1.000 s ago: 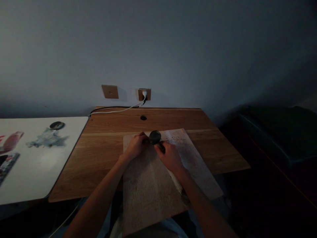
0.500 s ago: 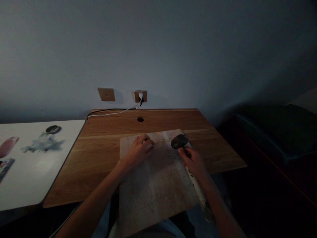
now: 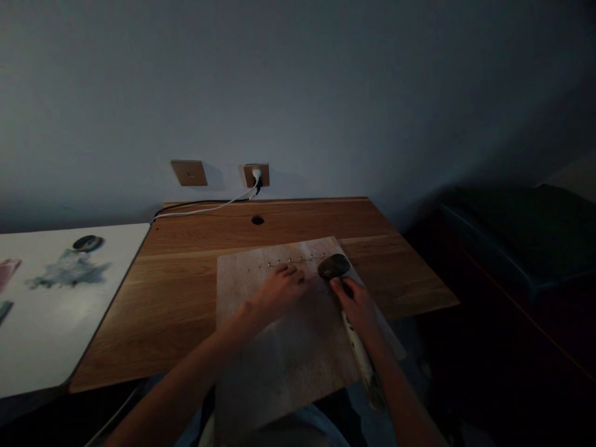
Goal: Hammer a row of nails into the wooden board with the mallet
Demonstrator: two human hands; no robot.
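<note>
Head view: right hand (image 3: pixel 357 307) grips a dark-headed, pale-handled hammer (image 3: pixel 358 354); left hand (image 3: pixel 282 288) half-curled, contents unclear.

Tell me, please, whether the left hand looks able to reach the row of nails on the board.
Probably yes: the left hand is close beside the nails, with nothing visible in the way; the right hand holds the mallet near the row's right end.

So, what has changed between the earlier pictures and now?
The right hand has carried the dark-headed, pale-handled hammer rightward to the right edge of the brown wooden board. The left hand has moved rightward and nearer the person, exposing more small, shiny, nail-like pieces; whether it released anything is unclear. The white plug and the right hand's grip are unchanged.
</note>
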